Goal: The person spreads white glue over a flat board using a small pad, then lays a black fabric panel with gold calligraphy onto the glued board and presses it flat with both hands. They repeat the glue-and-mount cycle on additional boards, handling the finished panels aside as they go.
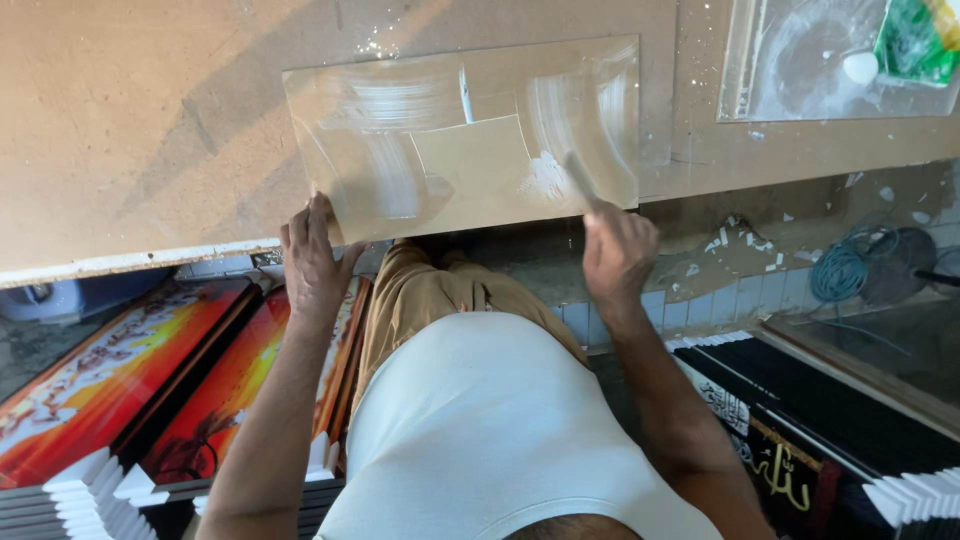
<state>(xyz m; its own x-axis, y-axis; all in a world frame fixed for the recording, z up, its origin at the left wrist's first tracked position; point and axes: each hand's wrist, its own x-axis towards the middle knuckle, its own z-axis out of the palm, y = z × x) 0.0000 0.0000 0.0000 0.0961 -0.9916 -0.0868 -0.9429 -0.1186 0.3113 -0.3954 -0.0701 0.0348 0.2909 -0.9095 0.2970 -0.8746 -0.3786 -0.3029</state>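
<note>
A clear glass sheet (460, 140) with white smears lies on the brown workbench (140, 120), its near edge overhanging the bench edge. My left hand (315, 260) grips the sheet's near left corner. My right hand (618, 250) is closed around a thin stick-like tool (580, 180) whose tip rests on the glass near a white smear. A smaller rectangular piece shows through the glass at its middle.
A second glass pane (790, 70) lies at the back right with a green-and-white object (920, 40) on it. Orange framed pictures (120, 370) lean below on the left, dark frames (800, 410) on the right. A coiled blue cable (845, 270) lies on the floor.
</note>
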